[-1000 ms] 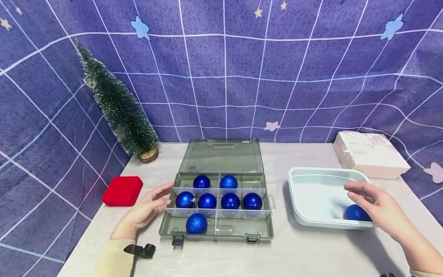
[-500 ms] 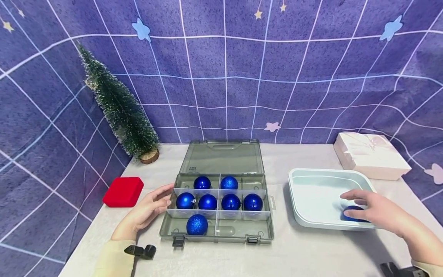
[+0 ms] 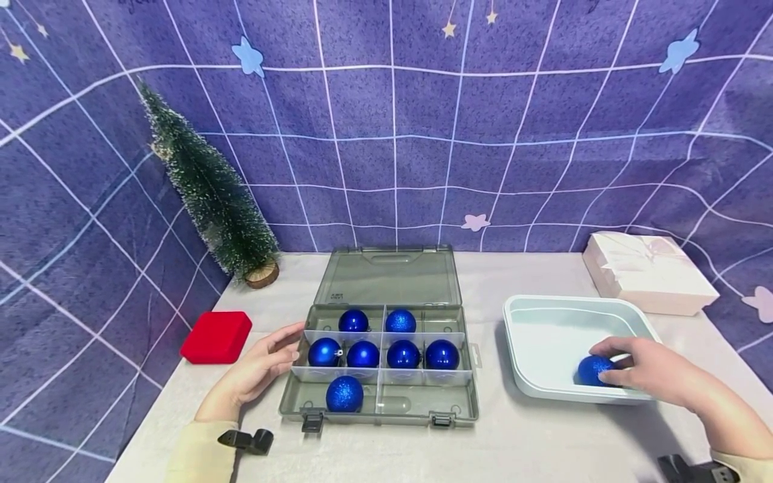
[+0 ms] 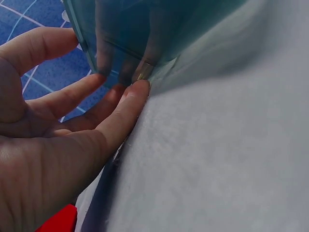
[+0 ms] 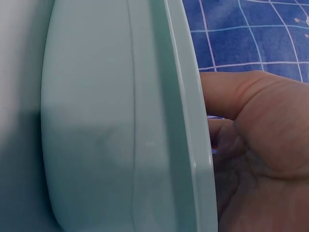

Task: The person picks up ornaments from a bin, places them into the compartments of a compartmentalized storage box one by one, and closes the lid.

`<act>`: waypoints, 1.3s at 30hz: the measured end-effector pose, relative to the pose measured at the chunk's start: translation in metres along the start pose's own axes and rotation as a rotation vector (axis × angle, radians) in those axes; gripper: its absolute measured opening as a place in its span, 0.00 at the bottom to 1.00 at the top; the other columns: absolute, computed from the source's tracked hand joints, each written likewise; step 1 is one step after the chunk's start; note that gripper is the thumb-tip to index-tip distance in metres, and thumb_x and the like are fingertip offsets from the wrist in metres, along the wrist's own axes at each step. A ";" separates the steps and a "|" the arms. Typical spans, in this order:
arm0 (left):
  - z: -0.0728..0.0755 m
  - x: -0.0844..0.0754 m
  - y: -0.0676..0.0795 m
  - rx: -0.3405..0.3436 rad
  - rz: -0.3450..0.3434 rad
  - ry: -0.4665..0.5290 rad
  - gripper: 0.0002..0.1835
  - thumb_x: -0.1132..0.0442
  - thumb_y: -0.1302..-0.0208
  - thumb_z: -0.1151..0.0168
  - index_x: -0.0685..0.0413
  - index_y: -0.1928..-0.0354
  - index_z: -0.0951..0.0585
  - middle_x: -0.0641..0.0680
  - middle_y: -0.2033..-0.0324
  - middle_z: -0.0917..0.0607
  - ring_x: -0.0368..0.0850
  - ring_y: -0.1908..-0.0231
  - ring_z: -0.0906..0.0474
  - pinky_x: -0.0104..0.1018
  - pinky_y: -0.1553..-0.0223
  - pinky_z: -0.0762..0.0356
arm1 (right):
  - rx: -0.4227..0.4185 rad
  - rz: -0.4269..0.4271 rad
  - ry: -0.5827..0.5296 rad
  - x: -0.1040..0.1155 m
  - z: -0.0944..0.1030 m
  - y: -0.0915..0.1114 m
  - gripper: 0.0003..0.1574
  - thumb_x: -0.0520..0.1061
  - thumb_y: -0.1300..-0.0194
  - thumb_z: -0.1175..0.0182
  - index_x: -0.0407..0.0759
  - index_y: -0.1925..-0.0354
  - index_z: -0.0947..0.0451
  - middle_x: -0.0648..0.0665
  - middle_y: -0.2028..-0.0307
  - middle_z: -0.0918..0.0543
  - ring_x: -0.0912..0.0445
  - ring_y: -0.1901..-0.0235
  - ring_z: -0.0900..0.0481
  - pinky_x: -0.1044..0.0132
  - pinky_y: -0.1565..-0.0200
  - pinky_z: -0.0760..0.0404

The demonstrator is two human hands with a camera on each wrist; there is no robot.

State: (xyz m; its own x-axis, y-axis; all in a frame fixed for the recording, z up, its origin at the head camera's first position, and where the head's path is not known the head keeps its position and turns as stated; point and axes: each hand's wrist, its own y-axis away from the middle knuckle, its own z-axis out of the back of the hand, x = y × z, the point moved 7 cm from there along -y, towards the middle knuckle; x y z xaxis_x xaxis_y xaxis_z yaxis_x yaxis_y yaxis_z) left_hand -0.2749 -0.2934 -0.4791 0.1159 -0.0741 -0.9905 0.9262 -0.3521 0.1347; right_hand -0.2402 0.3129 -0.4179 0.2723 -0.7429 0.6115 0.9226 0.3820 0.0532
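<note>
Since the frame half a second earlier, the glitter ball (image 3: pixel 592 370) had shifted left within the tray (image 3: pixel 540 335), and more of its surface had become visible. The right hand (image 3: pixel 655 372) had shifted left with it. The left hand (image 3: pixel 260 367) and the compartment box (image 3: pixel 425 396) had kept their places.

The glitter ball was located in the front part of the tray, right of its middle and close to the front wall. Being round, it had no long axis; its pointing direction could not be determined, as no cap was visible. The tray's long axis ran from left to right, as did that of the compartment box. The lid (image 3: pixel 389 278) of the box was laid back, away from the person.

The right hand held the glitter ball between thumb and fingers, set narrow about its right side. The left hand's fingers were relaxed and spaced apart, touching the left end of the box.

The right hand covered the right side of the glitter ball. In the right wrist view, the tray wall hid the ball and the fingertips. Whether the ball touched the tray floor could not be determined. In the left wrist view, part of the left hand showed dimly through the tinted plastic, and the red case (image 4: pixel 60 220) was cut off at the lower edge.

Seven blue balls (image 3: pixel 345 394) lay in the box: two in the back row, four in the middle row, one at front left.
</note>
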 end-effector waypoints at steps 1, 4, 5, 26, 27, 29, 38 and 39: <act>0.000 0.000 0.000 0.000 0.000 0.001 0.38 0.70 0.29 0.45 0.68 0.21 0.49 0.73 0.25 0.47 0.38 0.39 0.30 0.34 0.43 0.29 | -0.019 -0.011 -0.004 0.001 0.001 0.000 0.20 0.38 0.38 0.30 0.29 0.50 0.20 0.34 0.55 0.15 0.58 0.62 0.16 0.68 0.62 0.20; 0.000 0.000 0.000 0.000 0.001 0.001 0.38 0.70 0.29 0.45 0.68 0.21 0.49 0.73 0.25 0.47 0.38 0.40 0.29 0.34 0.43 0.29 | -0.083 -0.031 -0.021 0.007 0.003 0.001 0.22 0.40 0.37 0.30 0.30 0.47 0.20 0.35 0.53 0.15 0.58 0.61 0.16 0.67 0.62 0.19; 0.000 0.000 0.000 0.000 0.002 0.001 0.38 0.70 0.29 0.45 0.67 0.21 0.49 0.73 0.25 0.47 0.38 0.40 0.29 0.34 0.43 0.29 | -0.105 -0.031 -0.026 0.009 0.003 0.001 0.22 0.40 0.36 0.30 0.31 0.47 0.20 0.35 0.52 0.15 0.60 0.60 0.16 0.67 0.62 0.20; -0.001 -0.001 0.000 0.015 -0.017 0.008 0.37 0.70 0.28 0.46 0.67 0.21 0.48 0.73 0.25 0.46 0.39 0.39 0.29 0.34 0.42 0.29 | -0.317 0.224 -0.296 0.110 -0.017 -0.025 0.22 0.35 0.37 0.30 0.36 0.44 0.20 0.39 0.50 0.16 0.63 0.53 0.18 0.71 0.55 0.19; -0.001 -0.001 0.000 0.016 -0.019 0.008 0.37 0.70 0.28 0.46 0.67 0.21 0.48 0.73 0.25 0.46 0.40 0.39 0.29 0.34 0.42 0.29 | -0.304 0.238 -0.327 0.116 -0.021 -0.027 0.22 0.35 0.37 0.30 0.35 0.44 0.20 0.39 0.49 0.16 0.62 0.53 0.18 0.70 0.55 0.18; -0.001 0.000 0.000 0.016 -0.023 0.007 0.37 0.70 0.28 0.46 0.67 0.22 0.48 0.73 0.26 0.46 0.40 0.39 0.29 0.35 0.42 0.28 | -0.277 0.267 -0.384 0.127 -0.031 -0.031 0.22 0.34 0.36 0.31 0.34 0.44 0.20 0.39 0.49 0.17 0.60 0.53 0.18 0.67 0.55 0.17; 0.000 0.000 -0.001 0.017 -0.034 0.006 0.37 0.71 0.28 0.46 0.68 0.22 0.48 0.72 0.26 0.44 0.38 0.39 0.29 0.35 0.43 0.28 | -0.108 0.316 -0.511 0.161 -0.082 -0.052 0.20 0.39 0.36 0.29 0.39 0.47 0.20 0.41 0.48 0.18 0.50 0.52 0.18 0.61 0.54 0.17; 0.000 0.000 -0.001 0.016 -0.032 0.007 0.37 0.71 0.28 0.46 0.68 0.22 0.48 0.72 0.26 0.44 0.38 0.39 0.29 0.35 0.43 0.28 | -0.089 0.319 -0.511 0.164 -0.087 -0.054 0.20 0.40 0.36 0.29 0.39 0.47 0.20 0.41 0.48 0.18 0.49 0.51 0.19 0.61 0.53 0.17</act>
State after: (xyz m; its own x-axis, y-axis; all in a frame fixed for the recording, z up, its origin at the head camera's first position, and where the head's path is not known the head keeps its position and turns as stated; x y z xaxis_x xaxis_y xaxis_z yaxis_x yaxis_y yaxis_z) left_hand -0.2758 -0.2926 -0.4791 0.0885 -0.0560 -0.9945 0.9237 -0.3690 0.1030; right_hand -0.2214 0.1227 -0.3887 0.3938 -0.2328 0.8892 0.8423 0.4787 -0.2477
